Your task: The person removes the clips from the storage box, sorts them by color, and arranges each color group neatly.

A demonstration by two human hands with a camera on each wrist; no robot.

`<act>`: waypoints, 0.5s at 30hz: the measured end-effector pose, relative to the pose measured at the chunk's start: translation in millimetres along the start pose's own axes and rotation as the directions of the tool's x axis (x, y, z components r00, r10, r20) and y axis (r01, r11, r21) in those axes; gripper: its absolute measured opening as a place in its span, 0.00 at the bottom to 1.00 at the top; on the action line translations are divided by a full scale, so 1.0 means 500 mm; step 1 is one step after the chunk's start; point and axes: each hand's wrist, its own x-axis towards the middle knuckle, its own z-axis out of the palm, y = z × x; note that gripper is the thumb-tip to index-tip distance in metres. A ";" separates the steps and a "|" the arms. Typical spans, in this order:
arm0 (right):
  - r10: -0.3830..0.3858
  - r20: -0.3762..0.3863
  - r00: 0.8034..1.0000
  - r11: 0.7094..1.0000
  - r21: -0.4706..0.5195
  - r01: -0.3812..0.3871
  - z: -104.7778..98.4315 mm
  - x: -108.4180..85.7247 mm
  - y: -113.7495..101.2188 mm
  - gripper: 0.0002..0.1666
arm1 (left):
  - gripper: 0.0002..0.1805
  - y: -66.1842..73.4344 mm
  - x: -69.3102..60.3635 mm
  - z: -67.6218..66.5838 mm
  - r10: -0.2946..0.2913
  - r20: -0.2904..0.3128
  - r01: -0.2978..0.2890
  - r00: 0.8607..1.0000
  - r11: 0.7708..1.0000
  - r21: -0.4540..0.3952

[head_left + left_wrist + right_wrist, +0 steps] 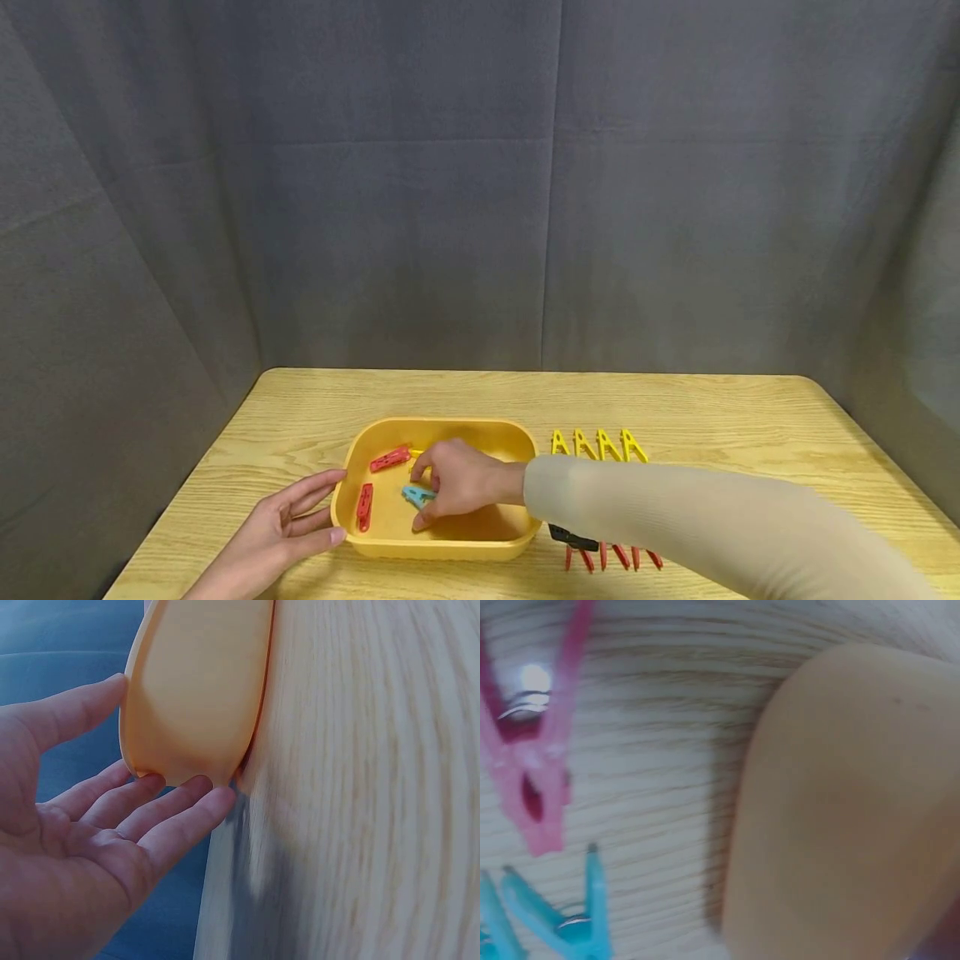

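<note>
A yellow plastic tub stands on the wooden table. My left hand touches its left end, thumb at the near corner and fingers against the outer wall; the left wrist view shows that hand with its fingers extended. My right hand reaches down inside the tub, thumb and index finger apart on either side of a light-blue clothespin, which the hand partly hides. Two red clothespins, one at the back and one at the left, lie on the tub floor. Something yellow shows beside the back one.
Right of the tub, yellow clothespins stand in a row, with red ones nearer me. Between these rows my sleeve covers the table. The right wrist view shows a pink-red clothespin and blue clothespins outside the tub wall.
</note>
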 end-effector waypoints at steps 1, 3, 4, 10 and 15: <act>-0.006 -0.002 1.000 1.000 -0.001 0.006 -0.001 -0.002 0.003 0.30 | 0.44 0.000 0.000 0.000 0.000 0.001 0.000 1.000 1.000 -0.002; -0.024 -0.002 1.000 1.000 -0.004 0.024 -0.004 -0.003 0.010 0.32 | 0.44 0.000 0.000 0.000 -0.001 0.001 0.001 1.000 1.000 -0.001; -0.038 0.004 0.999 0.999 0.002 0.038 -0.006 -0.004 0.013 0.34 | 0.44 0.001 0.000 0.000 0.000 0.001 0.000 1.000 1.000 -0.001; -0.062 0.038 0.997 0.994 0.088 0.059 -0.007 -0.002 0.026 0.35 | 0.44 0.001 0.001 -0.001 -0.003 -0.005 0.003 1.000 1.000 0.009; -0.050 0.032 0.998 0.989 0.143 0.045 0.001 -0.002 0.025 0.33 | 0.45 0.001 0.001 0.000 -0.017 -0.015 0.017 1.000 1.000 0.021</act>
